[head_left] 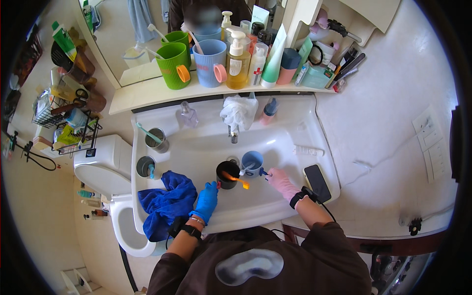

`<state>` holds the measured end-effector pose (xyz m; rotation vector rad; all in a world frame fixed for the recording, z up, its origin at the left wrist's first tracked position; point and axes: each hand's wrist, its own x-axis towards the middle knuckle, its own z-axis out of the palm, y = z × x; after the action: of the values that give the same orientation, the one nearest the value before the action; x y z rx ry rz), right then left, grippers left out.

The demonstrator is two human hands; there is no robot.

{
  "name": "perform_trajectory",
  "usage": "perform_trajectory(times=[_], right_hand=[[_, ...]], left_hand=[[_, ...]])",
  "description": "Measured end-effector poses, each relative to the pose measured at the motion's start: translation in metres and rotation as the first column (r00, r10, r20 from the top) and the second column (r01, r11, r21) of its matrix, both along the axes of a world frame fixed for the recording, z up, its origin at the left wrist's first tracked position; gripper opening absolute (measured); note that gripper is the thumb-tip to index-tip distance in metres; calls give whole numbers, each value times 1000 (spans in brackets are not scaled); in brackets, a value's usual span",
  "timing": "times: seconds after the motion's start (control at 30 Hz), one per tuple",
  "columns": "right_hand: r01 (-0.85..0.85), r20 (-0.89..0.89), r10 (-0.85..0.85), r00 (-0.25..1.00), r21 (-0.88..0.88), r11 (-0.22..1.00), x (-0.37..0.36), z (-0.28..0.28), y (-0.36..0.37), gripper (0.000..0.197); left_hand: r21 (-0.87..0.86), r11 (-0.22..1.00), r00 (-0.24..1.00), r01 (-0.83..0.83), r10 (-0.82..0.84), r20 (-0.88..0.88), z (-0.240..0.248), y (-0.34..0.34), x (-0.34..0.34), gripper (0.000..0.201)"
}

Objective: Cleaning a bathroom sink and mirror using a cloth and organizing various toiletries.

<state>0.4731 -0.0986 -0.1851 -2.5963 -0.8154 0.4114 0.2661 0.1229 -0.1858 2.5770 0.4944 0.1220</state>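
1. In the head view, the left hand (205, 201), in a blue glove, has its fingers closed at the small reddish handle of the black cup (226, 185).
2. The right hand (282, 183), in a pink glove, pinches the dark blue handle of the blue cup (259, 166) between thumb and fingers.
3. The two cups are side by side over the basin of the white sink (191, 147), black on the left, blue on the right, their mouths facing up. Whether they rest on the basin or are held just above it, I cannot tell.
4. An orange toothbrush (236, 179) leans in the black cup, its head out past the rim toward the person. A pale toothbrush (247, 169) leans in the blue cup, its head toward the black one.
5. Beside the left forearm, a crumpled blue towel (169, 196) lies over the sink's left edge. Beyond it are two metal cups, the farther one (162, 145) and the nearer one (143, 169), each with a brush in it.
6. Near the right hand, a phone (317, 183) lies on the sink's right side, with a white tube (309, 150) beyond it.
7. A white bundle (239, 110) covers the upper part of the tap (234, 135). Behind, a shelf (142, 93) bears a green mug (172, 73), a pale blue mug (210, 64) and several bottles.
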Motion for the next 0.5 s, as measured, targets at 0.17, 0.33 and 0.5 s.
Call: perform_trajectory(times=[0.17, 0.33, 0.5], right_hand=[[121, -163, -114, 980, 36, 992, 2, -5, 2, 16], [69, -54, -67, 996, 29, 997, 3, -12, -2, 16], [104, -145, -106, 984, -19, 994, 1, -5, -2, 17]], left_hand=[[-15, 1000, 998, -6, 5, -61, -19, 2, 6, 20], [-14, 1000, 997, -9, 8, -77, -29, 2, 11, 18], [91, 989, 993, 112, -109, -39, -35, 3, 10, 18]])
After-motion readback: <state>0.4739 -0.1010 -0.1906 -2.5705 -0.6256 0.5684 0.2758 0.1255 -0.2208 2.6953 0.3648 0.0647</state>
